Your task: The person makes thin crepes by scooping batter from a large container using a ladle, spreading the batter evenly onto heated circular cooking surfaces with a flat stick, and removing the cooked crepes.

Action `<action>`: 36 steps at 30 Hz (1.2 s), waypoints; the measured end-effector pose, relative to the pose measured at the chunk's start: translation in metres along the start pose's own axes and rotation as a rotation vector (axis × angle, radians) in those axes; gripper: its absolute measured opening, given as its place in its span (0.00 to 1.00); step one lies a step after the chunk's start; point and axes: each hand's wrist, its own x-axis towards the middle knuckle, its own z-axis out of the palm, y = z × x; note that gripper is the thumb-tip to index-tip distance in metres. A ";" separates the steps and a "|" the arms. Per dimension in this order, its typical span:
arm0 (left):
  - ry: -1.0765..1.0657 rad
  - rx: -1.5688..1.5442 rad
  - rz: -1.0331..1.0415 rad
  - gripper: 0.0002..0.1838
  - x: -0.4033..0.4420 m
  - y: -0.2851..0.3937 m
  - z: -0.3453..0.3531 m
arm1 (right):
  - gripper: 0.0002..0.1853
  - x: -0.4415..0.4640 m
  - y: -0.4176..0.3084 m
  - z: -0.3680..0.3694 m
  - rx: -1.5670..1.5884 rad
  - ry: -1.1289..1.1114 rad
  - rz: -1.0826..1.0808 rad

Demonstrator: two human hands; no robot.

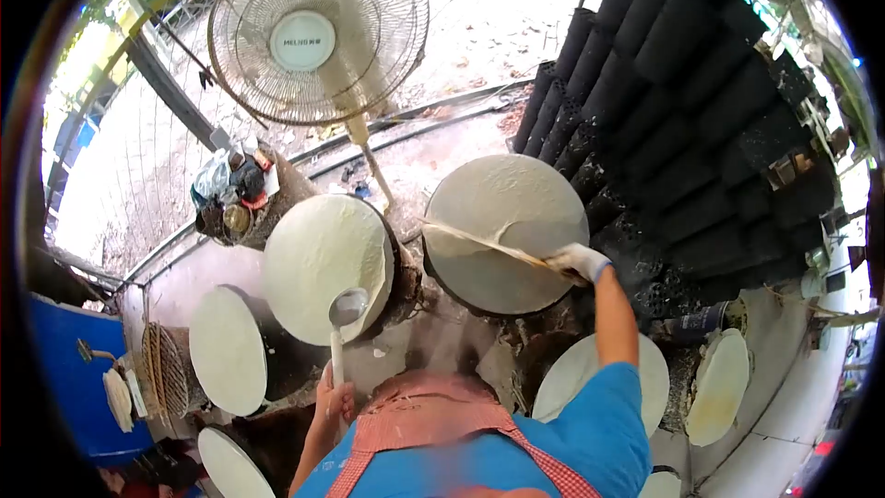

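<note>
My left hand (336,398) is closed round the handle of a ladle (348,307), whose bowl rests over the lower edge of a round griddle covered with pale batter (323,258). At the right, my right hand (579,263), in a white glove, is closed on the edge of a thin flatbread (489,242). The flatbread stretches leftward over a second round griddle (505,189), partly lifted, with the grey surface showing on both sides of it.
A standing fan (318,37) rises beyond the griddles. Black cylindrical briquettes (682,120) are stacked at the right. More round griddles (228,350) stand at the lower left and right. A bin with rubbish (241,189) is at the left, near a blue panel (78,369).
</note>
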 end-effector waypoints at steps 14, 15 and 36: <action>-0.021 0.018 0.030 0.36 -0.028 -0.001 -0.024 | 0.06 -0.001 0.004 0.023 -0.254 0.142 0.029; -0.066 -0.044 0.049 0.35 -0.034 0.006 -0.027 | 0.07 -0.040 0.011 0.026 -0.193 0.122 0.176; -0.511 0.061 0.031 0.38 -0.016 -0.010 -0.158 | 0.18 -0.083 0.105 0.370 -0.472 1.316 0.187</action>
